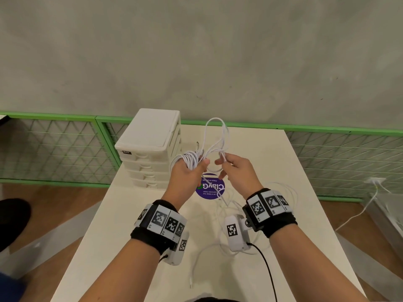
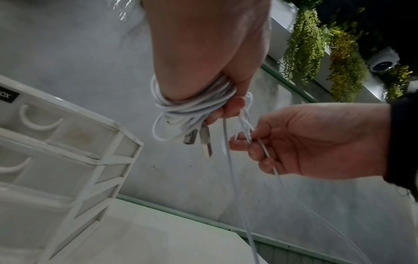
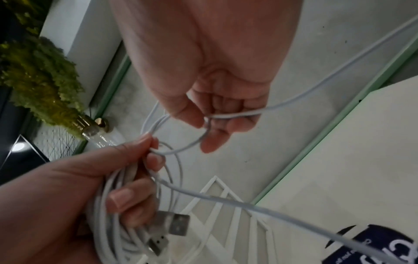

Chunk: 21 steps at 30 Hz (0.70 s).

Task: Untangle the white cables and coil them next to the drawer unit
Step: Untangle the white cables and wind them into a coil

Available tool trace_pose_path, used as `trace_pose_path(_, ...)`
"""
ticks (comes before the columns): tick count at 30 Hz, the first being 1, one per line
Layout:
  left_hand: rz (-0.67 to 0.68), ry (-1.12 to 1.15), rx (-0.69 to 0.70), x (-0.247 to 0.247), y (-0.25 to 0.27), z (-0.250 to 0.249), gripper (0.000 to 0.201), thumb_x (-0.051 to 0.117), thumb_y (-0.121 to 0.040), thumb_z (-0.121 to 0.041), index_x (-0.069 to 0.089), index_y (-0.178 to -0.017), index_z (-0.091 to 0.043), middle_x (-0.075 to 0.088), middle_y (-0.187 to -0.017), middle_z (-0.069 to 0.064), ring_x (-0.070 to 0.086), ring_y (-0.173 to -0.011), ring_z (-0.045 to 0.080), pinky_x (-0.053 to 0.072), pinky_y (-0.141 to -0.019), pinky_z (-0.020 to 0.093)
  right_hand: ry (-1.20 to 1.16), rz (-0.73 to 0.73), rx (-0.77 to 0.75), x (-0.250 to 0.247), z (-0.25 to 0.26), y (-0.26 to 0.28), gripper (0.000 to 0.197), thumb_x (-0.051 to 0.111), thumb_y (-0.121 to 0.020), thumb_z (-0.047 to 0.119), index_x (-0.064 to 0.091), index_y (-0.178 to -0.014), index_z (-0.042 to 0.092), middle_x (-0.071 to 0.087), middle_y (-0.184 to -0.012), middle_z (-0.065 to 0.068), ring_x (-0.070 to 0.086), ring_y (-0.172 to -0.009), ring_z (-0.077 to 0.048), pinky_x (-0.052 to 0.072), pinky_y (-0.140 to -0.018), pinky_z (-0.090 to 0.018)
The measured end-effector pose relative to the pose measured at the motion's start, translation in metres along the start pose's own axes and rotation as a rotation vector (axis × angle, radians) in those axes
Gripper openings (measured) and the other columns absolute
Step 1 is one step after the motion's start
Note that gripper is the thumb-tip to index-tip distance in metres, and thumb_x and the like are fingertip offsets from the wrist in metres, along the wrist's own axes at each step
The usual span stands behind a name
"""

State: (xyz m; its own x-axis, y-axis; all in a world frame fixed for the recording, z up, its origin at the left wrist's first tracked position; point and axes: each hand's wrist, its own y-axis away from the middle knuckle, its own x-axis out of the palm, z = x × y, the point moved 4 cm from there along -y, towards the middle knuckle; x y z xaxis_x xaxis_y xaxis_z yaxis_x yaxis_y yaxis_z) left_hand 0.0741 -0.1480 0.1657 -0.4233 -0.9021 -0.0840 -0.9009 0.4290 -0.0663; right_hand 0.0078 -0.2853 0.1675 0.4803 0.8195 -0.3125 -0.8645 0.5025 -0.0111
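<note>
Nearest on the worktop [image 1: 305, 192], a loose white cable [image 1: 197, 261] trails from the near edge toward the middle, its free plug end [image 1: 191, 285] pointing near. Further in, more slack cable lies tangled under the right wrist, beside a round purple sticker [image 1: 210, 189].

Above the sticker both hands are raised over the worktop. The left hand [image 1: 188, 171] is closed around a coil [image 1: 188, 160] of several white loops, and two USB plugs [image 2: 199, 138] hang out below its fingers, pointing down. The right hand [image 1: 236, 165] pinches a single strand [image 3: 235, 115] between thumb and fingertips, just right of the left hand; the strand runs from this pinch across to the coil and down to the worktop. A tall narrow loop [image 1: 217, 136] stands up from between the hands, its long axis pointing away toward the far edge.

The white drawer unit [image 1: 150, 149] stands at the far left of the worktop, just left of the coil.
</note>
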Motion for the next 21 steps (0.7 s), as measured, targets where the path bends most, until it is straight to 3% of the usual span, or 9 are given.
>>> trace_pose_path(2, -0.063, -0.010, -0.003, -0.004, -0.003, 0.004, 0.013, 0.063, -0.091, -0.021, 0.061, -0.079, -0.017, 0.053, -0.057, -0.002, 0.045, -0.045, 0.011, 0.045, -0.054, 0.032, -0.112, 0.043, 0.064, 0.001, -0.003, 0.002, 0.025, 0.045, -0.093, 0.012, 0.069, -0.091, 0.008, 0.065, -0.085, -0.018, 0.049, -0.056, -0.017, 0.038, -0.055, -0.021)
trace_pose_path(4, -0.086, -0.013, -0.009, -0.006, -0.004, 0.008, 0.014, 0.062, -0.092, -0.022, 0.061, -0.079, -0.015, 0.050, -0.053, -0.002, 0.045, -0.047, 0.012, 0.045, -0.055, 0.031, -0.259, 0.116, 0.122, 0.004, -0.004, 0.003, 0.027, 0.045, -0.084, 0.011, 0.073, -0.084, 0.012, 0.061, -0.077, -0.014, 0.045, -0.057, -0.016, 0.034, -0.054, -0.021)
trace_pose_path(6, -0.080, -0.008, -0.015, -0.006, -0.005, 0.011, 0.018, 0.062, -0.092, -0.024, 0.063, -0.084, -0.008, 0.049, -0.051, -0.002, 0.046, -0.046, 0.011, 0.043, -0.052, 0.026, -0.376, 0.175, 0.127, 0.006, -0.002, 0.004, 0.030, 0.043, -0.078, 0.010, 0.073, -0.077, 0.013, 0.062, -0.082, -0.016, 0.049, -0.062, -0.018, 0.036, -0.058, -0.025)
trace_pose_path(9, -0.056, -0.016, -0.016, -0.002, -0.006, 0.012, 0.024, 0.061, -0.092, -0.027, 0.065, -0.093, -0.003, 0.051, -0.052, -0.004, 0.049, -0.044, 0.006, 0.041, -0.047, 0.018, -0.437, 0.207, 0.135, 0.005, -0.001, 0.006, 0.036, 0.034, -0.086, -0.001, 0.069, -0.081, 0.005, 0.066, -0.083, -0.014, 0.058, -0.071, -0.020, 0.043, -0.061, -0.023)
trace_pose_path(14, -0.052, -0.036, -0.035, 0.002, -0.006, 0.010, 0.021, 0.061, -0.092, -0.028, 0.065, -0.090, -0.008, 0.054, -0.055, -0.003, 0.053, -0.044, 0.002, 0.044, -0.048, 0.020, -0.531, 0.189, 0.160, -0.002, -0.002, 0.006, 0.034, 0.033, -0.085, -0.002, 0.067, -0.084, 0.002, 0.068, -0.075, -0.011, 0.064, -0.071, -0.022, 0.050, -0.059, -0.020)
trace_pose_path(17, 0.007, -0.066, -0.041, 0.005, -0.006, 0.009, 0.023, 0.057, -0.095, -0.027, 0.068, -0.085, -0.010, 0.053, -0.051, 0.003, 0.049, -0.044, 0.010, 0.045, -0.050, 0.023, -0.570, 0.169, 0.152, -0.004, 0.001, 0.005, 0.030, 0.038, -0.085, -0.002, 0.067, -0.093, 0.000, 0.068, -0.073, -0.012, 0.067, -0.073, -0.024, 0.053, -0.062, -0.026)
trace_pose_path(21, -0.017, -0.057, -0.009, 0.004, -0.003, 0.002, 0.024, 0.056, -0.096, -0.024, 0.064, -0.074, -0.016, 0.052, -0.049, -0.002, 0.046, -0.043, 0.009, 0.040, -0.045, 0.019, -0.584, 0.134, 0.103, -0.004, 0.005, 0.005, 0.025, 0.050, -0.087, -0.004, 0.064, -0.107, 0.003, 0.068, -0.077, -0.011, 0.062, -0.061, -0.019, 0.045, -0.051, -0.021)
